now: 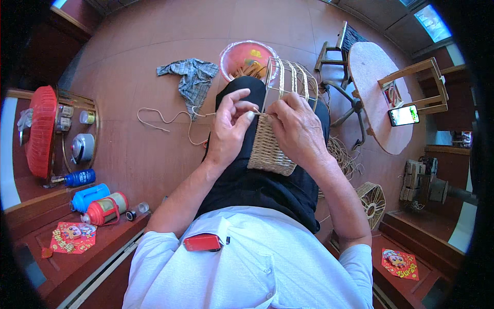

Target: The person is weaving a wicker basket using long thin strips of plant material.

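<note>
Across my lap lies a partly woven basket (270, 147), with tan cord packed tightly at its near end. Its bare wire frame (272, 64) points away from me, with several pale cords running lengthwise along it. My left hand (230, 126) pinches a strand of cord (170, 121) at the weave's left edge; this strand trails left onto the floor. My right hand (296, 126) is closed over the weave's far edge, thumb and fingers gripping it close to the left fingertips. Its palm hides part of the basket's right side.
Beyond my knees stands a pink basin (242, 54) with a plastic liner. A checked cloth (190, 80) lies on the floor. Coiled cord (342, 159) and a round woven frame (371, 203) sit at right, below a table (373, 72) holding a phone (404, 116). Flasks (105, 208) stand left.
</note>
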A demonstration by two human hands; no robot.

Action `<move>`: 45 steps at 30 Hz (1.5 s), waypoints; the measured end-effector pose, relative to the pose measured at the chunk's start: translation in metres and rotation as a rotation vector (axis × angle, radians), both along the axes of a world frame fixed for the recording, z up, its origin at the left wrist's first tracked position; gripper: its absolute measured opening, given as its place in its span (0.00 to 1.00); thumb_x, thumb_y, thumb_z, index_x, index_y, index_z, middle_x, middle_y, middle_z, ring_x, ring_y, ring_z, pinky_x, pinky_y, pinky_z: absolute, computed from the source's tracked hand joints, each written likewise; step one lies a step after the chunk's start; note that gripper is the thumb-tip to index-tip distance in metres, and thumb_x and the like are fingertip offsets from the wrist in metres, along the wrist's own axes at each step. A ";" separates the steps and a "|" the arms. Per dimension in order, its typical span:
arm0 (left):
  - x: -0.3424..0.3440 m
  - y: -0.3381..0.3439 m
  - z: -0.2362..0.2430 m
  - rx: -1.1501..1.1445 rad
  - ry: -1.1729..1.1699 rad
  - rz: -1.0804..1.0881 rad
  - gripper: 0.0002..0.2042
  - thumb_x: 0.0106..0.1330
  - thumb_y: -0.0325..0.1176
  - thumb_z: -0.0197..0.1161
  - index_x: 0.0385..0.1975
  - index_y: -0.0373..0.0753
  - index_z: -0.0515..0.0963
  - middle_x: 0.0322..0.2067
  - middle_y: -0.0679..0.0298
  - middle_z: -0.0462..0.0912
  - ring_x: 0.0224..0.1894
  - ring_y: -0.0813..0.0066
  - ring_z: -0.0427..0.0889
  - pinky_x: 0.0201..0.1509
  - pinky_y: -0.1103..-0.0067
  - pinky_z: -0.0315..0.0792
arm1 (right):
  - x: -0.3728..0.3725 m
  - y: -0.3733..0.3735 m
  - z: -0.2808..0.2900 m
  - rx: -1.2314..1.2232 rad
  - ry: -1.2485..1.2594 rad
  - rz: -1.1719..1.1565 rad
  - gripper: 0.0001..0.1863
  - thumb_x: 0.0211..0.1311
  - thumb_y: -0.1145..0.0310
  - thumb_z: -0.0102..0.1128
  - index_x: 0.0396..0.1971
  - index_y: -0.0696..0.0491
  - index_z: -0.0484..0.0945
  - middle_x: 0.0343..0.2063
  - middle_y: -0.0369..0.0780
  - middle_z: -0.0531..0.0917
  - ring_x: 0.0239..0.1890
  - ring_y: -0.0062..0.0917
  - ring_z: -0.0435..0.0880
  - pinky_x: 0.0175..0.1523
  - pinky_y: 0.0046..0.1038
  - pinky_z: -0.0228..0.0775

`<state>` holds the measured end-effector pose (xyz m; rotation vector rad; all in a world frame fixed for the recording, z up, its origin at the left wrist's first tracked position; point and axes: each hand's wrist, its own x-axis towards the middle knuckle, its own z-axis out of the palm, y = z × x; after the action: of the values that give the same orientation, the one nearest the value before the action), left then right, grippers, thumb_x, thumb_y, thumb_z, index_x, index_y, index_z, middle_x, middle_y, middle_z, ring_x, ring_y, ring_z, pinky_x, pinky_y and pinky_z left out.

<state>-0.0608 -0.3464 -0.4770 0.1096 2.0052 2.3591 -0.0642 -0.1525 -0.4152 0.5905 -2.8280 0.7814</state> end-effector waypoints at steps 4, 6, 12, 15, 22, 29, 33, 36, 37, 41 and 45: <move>0.008 0.001 0.021 -0.447 0.262 0.063 0.25 0.74 0.16 0.58 0.70 0.38 0.76 0.49 0.58 0.87 0.50 0.66 0.85 0.60 0.68 0.79 | -0.001 0.000 0.007 0.025 -0.043 -0.005 0.10 0.70 0.65 0.71 0.43 0.55 0.86 0.44 0.45 0.81 0.52 0.44 0.83 0.60 0.46 0.77; 0.008 0.005 0.030 -0.532 0.353 0.062 0.27 0.72 0.15 0.58 0.71 0.39 0.75 0.49 0.57 0.87 0.49 0.62 0.84 0.59 0.66 0.79 | -0.001 0.003 0.009 -0.020 -0.097 0.009 0.12 0.71 0.62 0.71 0.42 0.56 0.86 0.44 0.46 0.81 0.51 0.43 0.84 0.59 0.45 0.78; 0.008 0.011 0.026 -0.526 0.351 -0.082 0.30 0.70 0.19 0.62 0.74 0.45 0.75 0.47 0.57 0.87 0.46 0.63 0.85 0.60 0.70 0.79 | -0.006 0.012 0.014 -0.165 -0.244 0.030 0.18 0.65 0.58 0.79 0.32 0.59 0.85 0.42 0.45 0.83 0.49 0.40 0.86 0.57 0.42 0.79; 0.011 0.006 0.049 -0.724 0.430 -0.162 0.29 0.69 0.23 0.67 0.73 0.43 0.76 0.44 0.61 0.85 0.47 0.69 0.85 0.63 0.73 0.77 | -0.003 0.026 0.019 -0.434 -0.465 0.039 0.20 0.62 0.59 0.82 0.28 0.60 0.83 0.41 0.42 0.83 0.47 0.34 0.85 0.58 0.38 0.78; 0.008 -0.043 0.061 0.013 -0.066 -0.443 0.25 0.69 0.34 0.73 0.66 0.39 0.81 0.43 0.66 0.86 0.49 0.79 0.85 0.67 0.74 0.75 | 0.034 0.079 0.022 -0.172 -0.065 0.055 0.13 0.54 0.68 0.80 0.25 0.56 0.81 0.42 0.39 0.84 0.43 0.29 0.83 0.50 0.35 0.77; 0.011 -0.033 0.065 -0.174 0.108 -0.356 0.17 0.74 0.35 0.70 0.59 0.37 0.83 0.40 0.67 0.87 0.44 0.84 0.84 0.58 0.79 0.77 | 0.026 0.086 0.000 -0.207 0.432 -0.321 0.11 0.61 0.74 0.78 0.27 0.55 0.80 0.35 0.39 0.84 0.37 0.27 0.82 0.42 0.31 0.75; -0.001 -0.063 0.047 0.130 -0.001 -0.115 0.14 0.79 0.35 0.67 0.56 0.34 0.81 0.28 0.71 0.81 0.35 0.84 0.81 0.58 0.73 0.81 | 0.007 0.188 -0.002 -0.685 0.312 -0.682 0.12 0.75 0.68 0.74 0.31 0.54 0.81 0.28 0.28 0.78 0.32 0.14 0.74 0.39 0.27 0.71; -0.010 -0.098 0.044 0.389 -0.004 0.022 0.15 0.82 0.38 0.66 0.57 0.32 0.79 0.23 0.74 0.67 0.27 0.84 0.71 0.43 0.76 0.77 | 0.041 0.328 -0.020 -0.442 0.376 -0.733 0.12 0.79 0.66 0.72 0.31 0.53 0.84 0.29 0.24 0.76 0.33 0.10 0.69 0.38 0.20 0.62; -0.010 -0.121 0.037 0.430 -0.007 0.088 0.16 0.82 0.37 0.66 0.58 0.32 0.79 0.21 0.76 0.63 0.24 0.85 0.67 0.41 0.77 0.76 | 0.058 0.353 -0.029 -0.371 0.392 -0.785 0.12 0.79 0.66 0.72 0.32 0.53 0.84 0.29 0.24 0.76 0.33 0.10 0.70 0.38 0.19 0.62; -0.015 -0.260 0.017 0.632 -0.140 0.303 0.11 0.82 0.32 0.65 0.57 0.34 0.83 0.19 0.79 0.56 0.20 0.86 0.56 0.33 0.80 0.64 | 0.142 0.477 -0.066 -0.545 0.232 -1.085 0.14 0.78 0.59 0.74 0.34 0.52 0.86 0.27 0.29 0.78 0.32 0.13 0.73 0.38 0.21 0.66; 0.000 -0.395 -0.006 0.513 -0.244 0.643 0.05 0.84 0.31 0.64 0.42 0.40 0.83 0.15 0.78 0.54 0.15 0.84 0.51 0.27 0.79 0.57 | 0.231 0.543 -0.098 -0.467 0.327 -1.246 0.18 0.76 0.55 0.75 0.32 0.55 0.88 0.26 0.31 0.80 0.31 0.18 0.77 0.38 0.27 0.72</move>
<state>-0.0613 -0.7413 -0.4831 -0.8852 1.4191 3.0088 0.1669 0.3903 -0.5135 -0.9312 -1.9691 0.8433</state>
